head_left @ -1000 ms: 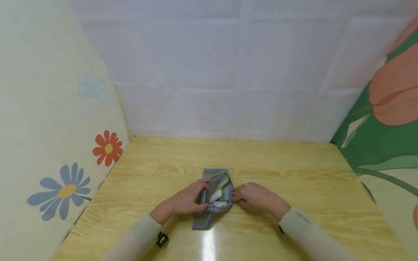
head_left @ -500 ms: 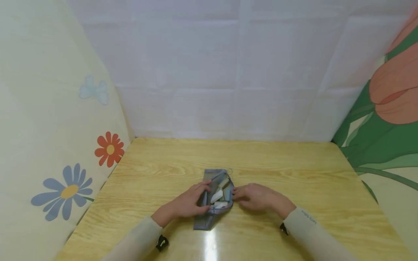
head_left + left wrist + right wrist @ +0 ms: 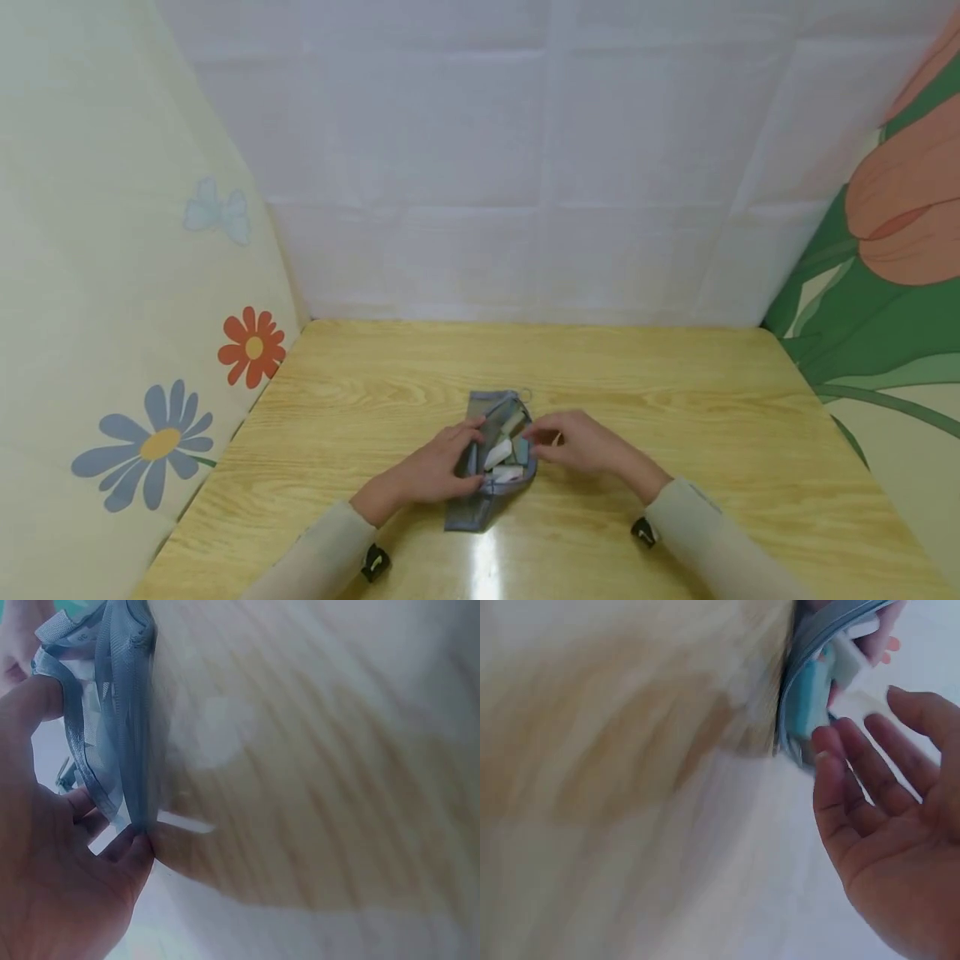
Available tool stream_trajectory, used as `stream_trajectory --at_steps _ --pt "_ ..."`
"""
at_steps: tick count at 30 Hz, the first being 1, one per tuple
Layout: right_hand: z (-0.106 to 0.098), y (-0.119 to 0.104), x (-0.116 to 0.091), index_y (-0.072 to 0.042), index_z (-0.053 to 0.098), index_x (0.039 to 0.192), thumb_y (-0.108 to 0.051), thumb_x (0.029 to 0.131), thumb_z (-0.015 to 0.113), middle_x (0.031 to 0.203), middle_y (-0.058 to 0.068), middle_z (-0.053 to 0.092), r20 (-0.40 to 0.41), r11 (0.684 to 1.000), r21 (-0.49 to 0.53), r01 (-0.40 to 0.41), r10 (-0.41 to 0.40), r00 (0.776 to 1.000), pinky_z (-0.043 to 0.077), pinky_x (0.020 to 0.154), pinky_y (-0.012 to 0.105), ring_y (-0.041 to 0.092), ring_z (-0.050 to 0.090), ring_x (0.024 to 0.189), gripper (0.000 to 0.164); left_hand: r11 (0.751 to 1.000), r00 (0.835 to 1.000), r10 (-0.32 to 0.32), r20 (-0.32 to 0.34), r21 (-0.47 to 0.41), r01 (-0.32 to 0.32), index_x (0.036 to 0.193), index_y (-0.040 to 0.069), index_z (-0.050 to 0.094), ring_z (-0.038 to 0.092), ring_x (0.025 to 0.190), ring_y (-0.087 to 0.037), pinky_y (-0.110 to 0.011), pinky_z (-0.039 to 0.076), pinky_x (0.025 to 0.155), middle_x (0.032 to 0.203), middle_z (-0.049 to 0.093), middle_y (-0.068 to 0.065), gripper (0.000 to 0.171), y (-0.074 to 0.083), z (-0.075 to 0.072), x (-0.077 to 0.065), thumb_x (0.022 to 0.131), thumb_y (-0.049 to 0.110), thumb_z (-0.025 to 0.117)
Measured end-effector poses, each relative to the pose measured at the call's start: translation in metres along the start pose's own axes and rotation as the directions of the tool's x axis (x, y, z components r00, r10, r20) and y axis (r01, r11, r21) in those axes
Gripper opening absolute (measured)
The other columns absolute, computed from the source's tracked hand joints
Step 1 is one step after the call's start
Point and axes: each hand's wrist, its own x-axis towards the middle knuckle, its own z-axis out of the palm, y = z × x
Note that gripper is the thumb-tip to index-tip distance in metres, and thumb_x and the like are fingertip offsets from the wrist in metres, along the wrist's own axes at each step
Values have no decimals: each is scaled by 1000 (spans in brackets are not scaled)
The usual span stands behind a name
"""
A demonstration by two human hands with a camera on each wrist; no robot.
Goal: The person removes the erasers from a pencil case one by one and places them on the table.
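Note:
A grey-blue mesh zip pouch [image 3: 467, 510] lies on the table with its mouth spread wide. Inside it are several small blocks that look like erasers: a white block [image 3: 498, 454], a blue-green block [image 3: 816, 694] and others partly covered by the mesh. My left hand [image 3: 435, 467] holds the pouch's left side, thumb and fingers on its edge; in the left wrist view they grip the zipped border [image 3: 90, 761]. Over the right rim is my right hand [image 3: 581, 446], its fingers parted and relaxed beside the blue-green block, with nothing seen between them.
The wood-grain table [image 3: 675, 383] extends around the pouch on all sides. Behind it hangs a white cloth [image 3: 480, 167], and flower-printed cloths [image 3: 247, 346] flank it. A small ring [image 3: 526, 395] sits at the pouch's far end.
My right hand has let go of the pouch's right rim, risen slightly and spread its fingers over the opening. The left hand keeps its hold and the pouch stays in place.

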Motion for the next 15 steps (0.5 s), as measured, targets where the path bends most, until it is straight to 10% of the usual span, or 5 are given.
stream_trajectory --at_steps 15 --pt "12 -1 17 -10 66 130 -29 91 77 86 -5 64 13 977 174 -123 122 992 49 66 26 11 58 76 45 1000 1000 -8 15 18 8 131 13 52 40 141 -33 -51 41 111 162 34 -11 53 0 2 0 91 43 68"
